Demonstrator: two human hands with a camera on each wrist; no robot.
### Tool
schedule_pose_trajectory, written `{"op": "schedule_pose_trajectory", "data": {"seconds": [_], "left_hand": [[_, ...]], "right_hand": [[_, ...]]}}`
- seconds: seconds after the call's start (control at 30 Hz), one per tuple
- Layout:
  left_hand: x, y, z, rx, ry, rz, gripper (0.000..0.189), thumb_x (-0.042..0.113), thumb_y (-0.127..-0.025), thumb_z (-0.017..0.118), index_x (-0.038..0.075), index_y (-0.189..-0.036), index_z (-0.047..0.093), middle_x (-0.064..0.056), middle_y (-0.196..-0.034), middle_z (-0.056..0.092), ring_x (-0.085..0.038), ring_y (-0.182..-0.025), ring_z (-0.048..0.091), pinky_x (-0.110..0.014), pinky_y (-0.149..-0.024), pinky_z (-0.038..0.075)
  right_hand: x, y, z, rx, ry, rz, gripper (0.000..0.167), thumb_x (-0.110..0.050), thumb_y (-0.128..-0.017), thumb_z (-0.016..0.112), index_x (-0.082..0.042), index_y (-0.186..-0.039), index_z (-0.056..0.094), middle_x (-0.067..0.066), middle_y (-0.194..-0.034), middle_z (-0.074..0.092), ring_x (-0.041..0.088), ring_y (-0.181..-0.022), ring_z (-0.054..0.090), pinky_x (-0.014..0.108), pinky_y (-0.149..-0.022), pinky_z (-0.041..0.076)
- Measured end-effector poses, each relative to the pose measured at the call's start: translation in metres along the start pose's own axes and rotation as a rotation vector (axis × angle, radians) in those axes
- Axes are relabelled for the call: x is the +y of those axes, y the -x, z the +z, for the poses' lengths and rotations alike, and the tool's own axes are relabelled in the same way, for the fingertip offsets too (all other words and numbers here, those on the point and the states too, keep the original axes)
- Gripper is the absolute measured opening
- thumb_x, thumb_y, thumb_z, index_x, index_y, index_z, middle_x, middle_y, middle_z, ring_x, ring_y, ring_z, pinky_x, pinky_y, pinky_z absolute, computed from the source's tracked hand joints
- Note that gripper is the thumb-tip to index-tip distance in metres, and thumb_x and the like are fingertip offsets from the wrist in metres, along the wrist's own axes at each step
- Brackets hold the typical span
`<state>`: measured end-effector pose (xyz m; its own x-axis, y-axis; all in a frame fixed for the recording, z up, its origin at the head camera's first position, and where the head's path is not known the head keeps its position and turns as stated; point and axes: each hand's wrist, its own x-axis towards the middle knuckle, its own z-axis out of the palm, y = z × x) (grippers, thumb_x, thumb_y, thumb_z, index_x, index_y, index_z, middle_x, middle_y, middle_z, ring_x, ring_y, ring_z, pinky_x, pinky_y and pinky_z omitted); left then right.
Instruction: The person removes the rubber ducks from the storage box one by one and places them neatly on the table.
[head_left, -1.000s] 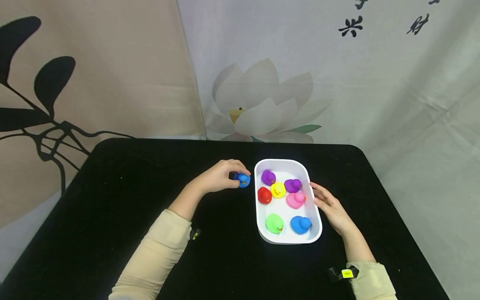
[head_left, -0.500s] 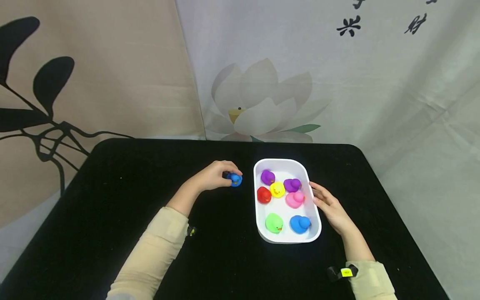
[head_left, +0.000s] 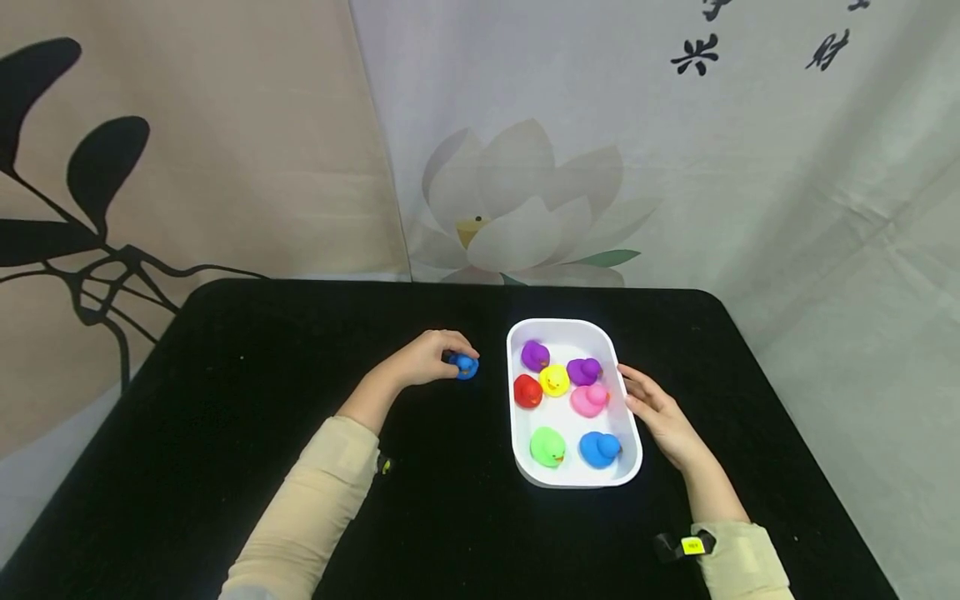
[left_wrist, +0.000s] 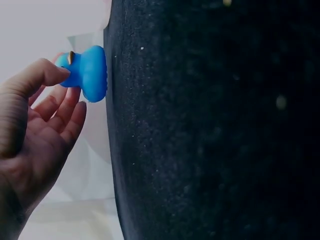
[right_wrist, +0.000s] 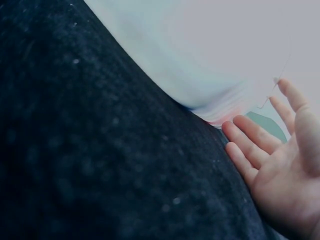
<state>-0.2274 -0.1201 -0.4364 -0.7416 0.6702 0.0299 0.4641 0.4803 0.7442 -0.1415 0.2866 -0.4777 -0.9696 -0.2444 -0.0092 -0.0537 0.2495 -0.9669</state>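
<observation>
My left hand (head_left: 427, 358) pinches a blue rubber duck (head_left: 466, 366) to the left of the white tray (head_left: 527, 471). In the left wrist view the thumb and fingers hold the duck (left_wrist: 92, 75) by its head, its flat base right at the black cloth. Beyond the far side of the tray from it, my right hand (head_left: 663, 417) lies along the right rim, fingers extended. The right wrist view shows those fingers (right_wrist: 250, 135) fairly straight beside the tray wall (right_wrist: 165, 55). Inside the tray sit a red duck (head_left: 528, 391), a yellow duck (head_left: 554, 381) and several others.
Two purple ducks, one being the upper-left duck (head_left: 536, 356), a pink duck (head_left: 589, 400), a green duck (head_left: 547, 447) and another blue duck (head_left: 599, 449) share the tray. A black cloth (head_left: 300, 350) covers the table; a printed curtain (head_left: 750, 167) hangs behind it.
My left hand has moved left, away from the tray, with the blue rubber duck, then slightly lower in the head view. The right hand and tray stay in place.
</observation>
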Motion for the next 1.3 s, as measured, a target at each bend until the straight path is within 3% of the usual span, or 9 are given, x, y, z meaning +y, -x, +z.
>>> {"op": "schedule_pose_trajectory", "data": {"seconds": [0.83,1.07,1.3], "left_hand": [[-0.007,0.001,0.0,-0.007,0.01,0.0,0.03,0.001,-0.089,0.064,0.001,-0.119,0.065,-0.006,-0.12,0.058,-0.026,-0.114,0.05,-0.04,-0.096,0.045],[0.006,0.004,-0.001,0.053,0.056,-0.048,0.035,0.003,-0.087,0.067,0.003,-0.123,0.063,-0.009,-0.126,0.054,-0.028,-0.116,0.048,-0.044,-0.095,0.045],[0.026,0.005,0.001,0.139,0.096,0.0,0.037,0.003,-0.084,0.068,0.008,-0.121,0.064,-0.007,-0.124,0.057,-0.03,-0.113,0.052,-0.045,-0.091,0.047]], "right_hand": [[0.001,0.0,-0.001,0.0,0.004,0.012,0.051,-0.02,-0.1,0.051,-0.008,-0.146,0.034,0.024,-0.143,0.039,0.044,-0.13,0.036,0.063,-0.098,0.032],[0.001,0.001,-0.001,0.005,0.009,0.012,0.051,-0.021,-0.1,0.051,-0.008,-0.146,0.034,0.024,-0.143,0.039,0.044,-0.13,0.036,0.063,-0.098,0.031],[0.001,0.0,-0.001,0.002,0.012,0.007,0.052,-0.021,-0.099,0.051,-0.007,-0.146,0.034,0.025,-0.143,0.039,0.044,-0.13,0.036,0.063,-0.099,0.03]]}}
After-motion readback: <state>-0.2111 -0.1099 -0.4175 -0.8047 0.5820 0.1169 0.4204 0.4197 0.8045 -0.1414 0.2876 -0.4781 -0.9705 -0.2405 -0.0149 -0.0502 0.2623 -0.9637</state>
